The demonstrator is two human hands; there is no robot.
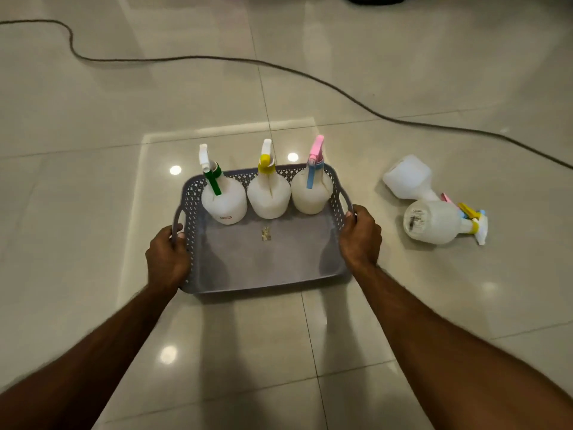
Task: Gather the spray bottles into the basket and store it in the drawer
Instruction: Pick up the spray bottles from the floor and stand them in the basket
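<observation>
My left hand (pixel 167 262) is closed around the left handle of the grey basket (pixel 263 280) on the tiled floor (pixel 93 119). Three spray bottles (pixel 269 193) stand upright along its far wall. My right hand (pixel 361 237) grips the right handle. Two more bottles (pixel 434 221) lie on the floor to the right, touching.
</observation>
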